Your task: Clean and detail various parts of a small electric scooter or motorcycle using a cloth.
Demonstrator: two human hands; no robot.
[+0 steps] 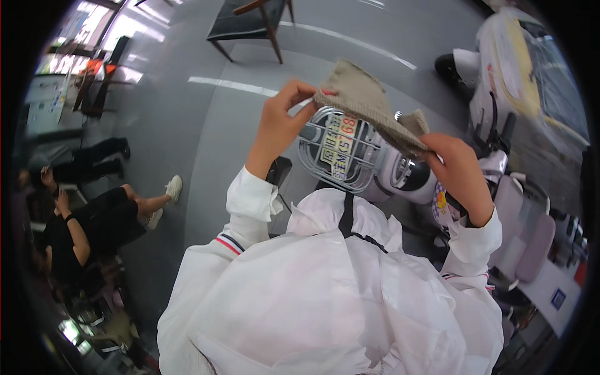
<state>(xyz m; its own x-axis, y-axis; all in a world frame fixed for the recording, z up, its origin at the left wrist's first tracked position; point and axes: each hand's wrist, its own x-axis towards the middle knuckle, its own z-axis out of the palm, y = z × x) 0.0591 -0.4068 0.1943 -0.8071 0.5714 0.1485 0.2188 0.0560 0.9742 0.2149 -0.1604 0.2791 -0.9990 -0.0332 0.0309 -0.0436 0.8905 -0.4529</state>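
Note:
A brownish-grey cloth (362,100) is stretched between my two hands, above a grey wire basket. My left hand (280,122) pinches its left corner between thumb and fingers. At the cloth's lower right end, my right hand (459,165) grips the edge, and the fabric folds up beside it. Below the cloth, the wire basket (369,178) has a printed plate (337,147) showing through its bars. Just right of the basket is the pale front of a scooter with a round, dark headlight (409,176).
More scooters stand at the right, one wrapped in clear plastic (531,75). A dark chair (247,28) with wooden legs is at the far side. On the left, a person in black (94,228) sits with a leg stretched out, and another person's dark-clothed legs (94,156) show beyond.

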